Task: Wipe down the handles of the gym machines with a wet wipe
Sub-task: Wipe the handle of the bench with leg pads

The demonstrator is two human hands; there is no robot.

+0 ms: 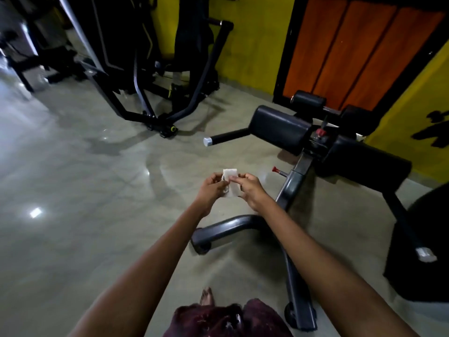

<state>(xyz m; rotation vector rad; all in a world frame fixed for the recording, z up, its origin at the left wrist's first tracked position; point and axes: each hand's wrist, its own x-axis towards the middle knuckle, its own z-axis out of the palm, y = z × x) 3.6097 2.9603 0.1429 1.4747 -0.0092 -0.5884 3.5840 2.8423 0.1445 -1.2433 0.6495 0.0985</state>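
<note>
I'm pinching the folded wet wipe (230, 182) between my left hand (211, 188) and right hand (250, 188), apparently preparing it; next, reach the handle (228, 137) ahead.

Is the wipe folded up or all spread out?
Folded. The wipe is a small thick rectangle pinched between the left hand and the right hand, not spread.

White folded wet wipe (230, 182) held between left hand (211, 188) and right hand (250, 188), above the grey polished floor (85, 178). Black padded bench machine (315, 147) to the right; its black bar handle with metal end cap (227, 138) beyond the hands. Black-framed weight machine (145, 69) far left, against the wall.
</note>
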